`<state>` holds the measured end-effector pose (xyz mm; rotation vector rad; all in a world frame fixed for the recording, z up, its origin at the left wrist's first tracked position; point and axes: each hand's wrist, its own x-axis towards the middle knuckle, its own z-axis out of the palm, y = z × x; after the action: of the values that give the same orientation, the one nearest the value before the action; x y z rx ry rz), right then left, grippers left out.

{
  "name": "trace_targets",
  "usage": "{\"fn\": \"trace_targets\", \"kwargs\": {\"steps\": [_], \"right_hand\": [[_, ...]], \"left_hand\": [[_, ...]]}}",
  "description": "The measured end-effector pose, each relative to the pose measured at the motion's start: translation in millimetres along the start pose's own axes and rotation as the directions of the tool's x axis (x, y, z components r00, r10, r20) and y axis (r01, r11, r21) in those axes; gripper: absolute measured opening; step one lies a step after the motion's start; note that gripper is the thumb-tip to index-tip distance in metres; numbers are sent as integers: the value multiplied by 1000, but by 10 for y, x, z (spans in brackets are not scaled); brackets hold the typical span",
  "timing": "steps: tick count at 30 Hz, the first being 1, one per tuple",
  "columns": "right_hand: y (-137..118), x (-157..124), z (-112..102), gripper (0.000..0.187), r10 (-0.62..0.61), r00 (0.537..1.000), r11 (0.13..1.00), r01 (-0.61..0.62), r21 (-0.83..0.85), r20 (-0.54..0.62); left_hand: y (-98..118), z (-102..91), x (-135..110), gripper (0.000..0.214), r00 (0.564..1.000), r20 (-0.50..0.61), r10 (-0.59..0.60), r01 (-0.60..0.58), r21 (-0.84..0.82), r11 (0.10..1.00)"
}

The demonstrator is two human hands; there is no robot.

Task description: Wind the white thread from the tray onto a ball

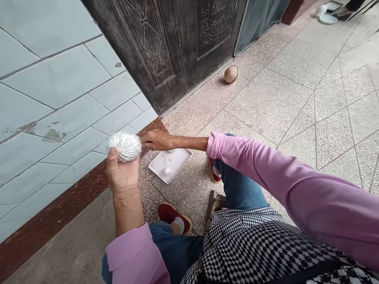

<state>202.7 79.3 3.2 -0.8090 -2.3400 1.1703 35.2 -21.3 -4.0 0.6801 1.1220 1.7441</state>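
My left hand [122,173] is wrapped round a ball of white yarn [125,146], thumb on its near side and the other fingers hidden behind it. Just to the right of the ball, my right hand [156,140] reaches in with its fingertips at the ball's right side. Those fingers are bent, and what they hold, if anything, is too small to make out. Below on the floor lies a shallow white tray [177,170], partly covered by my right hand. In it are a small white ball [166,171] and a thin loose strand.
A white tiled wall [68,98] rises at the left, beside a dark carved door [177,39]. A pinkish toy ball [231,74] rests on the speckled floor [257,102]. My red shoes [170,213] are near the tray. Another person's foot [343,15] shows at the top right.
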Motion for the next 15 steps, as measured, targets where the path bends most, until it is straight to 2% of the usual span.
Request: {"fn": "trace_targets", "kwargs": {"steps": [4,7,10,13,15], "right_hand": [[-132,-116,31,46,-7,998,999,4,41,63],[-196,-193,36,49,-5,996,997,-2,75,93],[-236,-253,46,43,-61,987,989,39,143,149],[-259,-277,15,38,-118,981,976,87,201,151],[-266,-271,-50,35,-123,986,971,97,218,113]], "left_hand": [[-21,-86,34,80,1000,-20,17,-16,49,999],[-63,-111,63,72,996,-54,72,-68,59,996],[-125,-151,119,67,986,-87,144,-131,135,982],[-188,-256,205,71,978,-126,168,-136,229,964],[-223,-345,265,72,996,-34,88,-76,262,962]]}}
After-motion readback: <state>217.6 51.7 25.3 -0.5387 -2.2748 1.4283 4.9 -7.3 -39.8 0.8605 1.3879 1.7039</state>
